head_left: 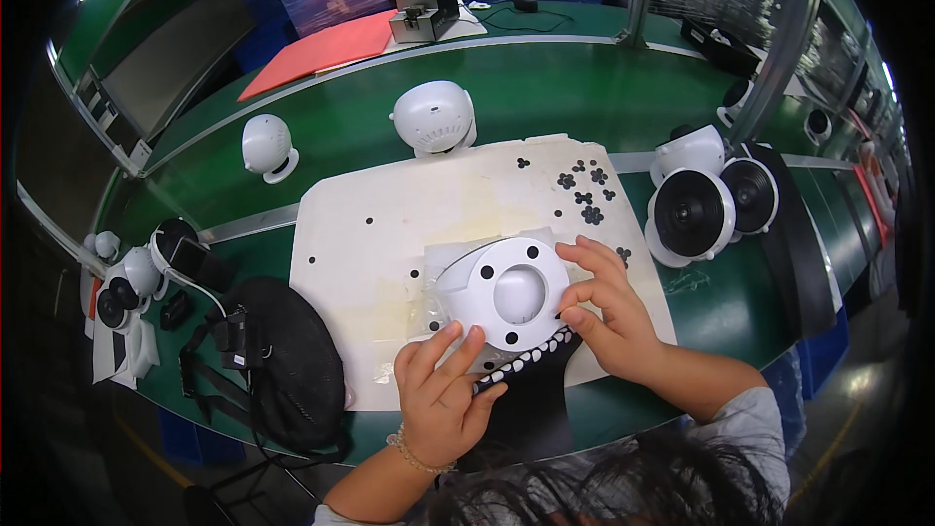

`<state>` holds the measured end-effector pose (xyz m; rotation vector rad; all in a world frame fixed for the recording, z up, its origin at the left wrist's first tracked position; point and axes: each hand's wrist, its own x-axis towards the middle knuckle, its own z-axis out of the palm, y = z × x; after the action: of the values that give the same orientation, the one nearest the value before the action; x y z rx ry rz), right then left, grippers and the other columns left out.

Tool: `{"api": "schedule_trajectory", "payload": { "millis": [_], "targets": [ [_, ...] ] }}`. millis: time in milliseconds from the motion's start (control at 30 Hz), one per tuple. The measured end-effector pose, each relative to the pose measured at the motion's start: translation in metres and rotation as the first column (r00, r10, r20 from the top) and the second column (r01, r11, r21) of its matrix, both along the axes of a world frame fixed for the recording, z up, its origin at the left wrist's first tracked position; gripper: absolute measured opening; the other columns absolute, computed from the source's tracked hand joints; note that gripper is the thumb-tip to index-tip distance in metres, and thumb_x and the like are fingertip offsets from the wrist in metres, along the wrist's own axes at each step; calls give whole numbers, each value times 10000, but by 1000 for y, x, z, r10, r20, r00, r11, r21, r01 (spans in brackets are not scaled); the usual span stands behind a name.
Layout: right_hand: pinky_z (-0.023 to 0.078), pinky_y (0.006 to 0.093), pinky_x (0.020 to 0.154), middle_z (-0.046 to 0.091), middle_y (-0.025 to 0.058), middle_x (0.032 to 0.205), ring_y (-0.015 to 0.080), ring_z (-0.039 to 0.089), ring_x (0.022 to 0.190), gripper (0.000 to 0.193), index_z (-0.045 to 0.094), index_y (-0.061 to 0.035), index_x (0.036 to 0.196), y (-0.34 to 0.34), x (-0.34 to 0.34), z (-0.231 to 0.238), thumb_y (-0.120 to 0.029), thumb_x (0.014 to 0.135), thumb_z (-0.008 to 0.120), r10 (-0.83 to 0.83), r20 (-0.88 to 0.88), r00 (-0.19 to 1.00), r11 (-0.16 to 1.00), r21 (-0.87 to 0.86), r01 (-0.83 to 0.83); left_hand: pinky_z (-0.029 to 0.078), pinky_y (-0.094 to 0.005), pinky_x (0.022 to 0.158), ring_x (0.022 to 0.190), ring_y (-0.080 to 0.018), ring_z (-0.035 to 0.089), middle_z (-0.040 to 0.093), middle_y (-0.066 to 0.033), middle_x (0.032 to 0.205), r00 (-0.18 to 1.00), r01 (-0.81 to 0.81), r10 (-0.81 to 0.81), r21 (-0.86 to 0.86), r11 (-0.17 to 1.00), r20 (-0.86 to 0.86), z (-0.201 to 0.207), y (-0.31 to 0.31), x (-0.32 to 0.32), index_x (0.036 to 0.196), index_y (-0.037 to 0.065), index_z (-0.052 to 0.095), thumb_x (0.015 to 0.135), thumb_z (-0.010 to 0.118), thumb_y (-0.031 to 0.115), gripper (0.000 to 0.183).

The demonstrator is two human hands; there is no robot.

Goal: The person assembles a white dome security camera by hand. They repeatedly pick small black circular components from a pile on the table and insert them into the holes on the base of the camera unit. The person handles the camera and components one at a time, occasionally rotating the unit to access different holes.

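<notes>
The white camera [481,307] rests on the lower middle of the pale mat [351,331], tipped so its ring base [511,251] faces up. It looks like a moulded plastic shell: stiff, probably fairly light, smooth enough to slide under a fingertip, and rounded beneath, so likely to roll if pushed from one side. The outer rim of the ring seems the best hold, with fingers on opposite edges, clear of the black dots [487,273] on its face.

The right hand [565,310] is at the ring's right edge, thumb and forefinger drawn close together; I cannot tell whether a small dot sits between them. The left hand [487,362] has two fingertips at the near-left rim, its thumb lower, by one end of the dotted strip [534,355]. That strip, by the mat's near edge, looks thin and bendy; whether the left hand grips it is hidden.
</notes>
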<state>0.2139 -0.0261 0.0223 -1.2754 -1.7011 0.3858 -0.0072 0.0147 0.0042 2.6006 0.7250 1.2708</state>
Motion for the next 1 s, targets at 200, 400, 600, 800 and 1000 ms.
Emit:
{"api": "schedule_trajectory", "payload": {
  "millis": [200, 400, 600, 800, 1000],
  "targets": [
    [201, 433, 1012, 417, 138, 1287, 344, 276, 1247, 95, 588, -87, 860, 0, -2, 1, -175, 827, 574, -10, 6, 1000, 1000, 1, 10, 345, -402, 797, 1106, -265, 475, 561, -97, 1169, 1000, -7, 7, 9, 1000, -7, 2, -1, 1, 708, 43, 518, 739, 651, 203, 210],
    [240, 416, 974, 440, 126, 1262, 331, 336, 1195, 135, 605, -104, 910, -2, 4, -5, -184, 802, 601, -76, 238, 968, 987, 153, 40, 339, -405, 802, 1105, -262, 477, 562, -98, 1167, 1000, -23, 23, 4, 1000, -20, 2, -2, 1, 708, 44, 510, 744, 645, 197, 207],
    [294, 360, 910, 511, 92, 1122, 234, 426, 1079, 323, 523, -49, 1073, -1, 1, -14, -183, 796, 621, -59, -120, 991, 996, 58, 66, 336, -407, 811, 1109, -264, 476, 558, -104, 1171, 1000, -24, 24, 12, 1000, -12, 2, -2, 2, 702, 46, 501, 744, 643, 192, 208],
    [440, 236, 760, 586, 19, 907, 102, 561, 829, 377, 477, 20, 1116, 15, 4, 6, -142, 806, 616, -53, -769, 637, 847, -372, -379, 346, -409, 808, 1104, -279, 478, 558, -119, 1162, 999, 32, -32, -22, 999, 5, 3, 1, 0, 719, 30, 532, 736, 652, 187, 198],
    [439, 283, 717, 585, 29, 904, 112, 553, 817, 272, 537, 1, 1046, 83, 60, 20, -77, 792, 592, -213, -639, 739, 968, -238, 73, 496, -330, 700, 853, -286, 606, 572, -153, 1099, 979, 193, -174, -212, 958, 103, 9, -2, -8, 774, -18, 563, 678, 700, 77, 192]
  ]
}}
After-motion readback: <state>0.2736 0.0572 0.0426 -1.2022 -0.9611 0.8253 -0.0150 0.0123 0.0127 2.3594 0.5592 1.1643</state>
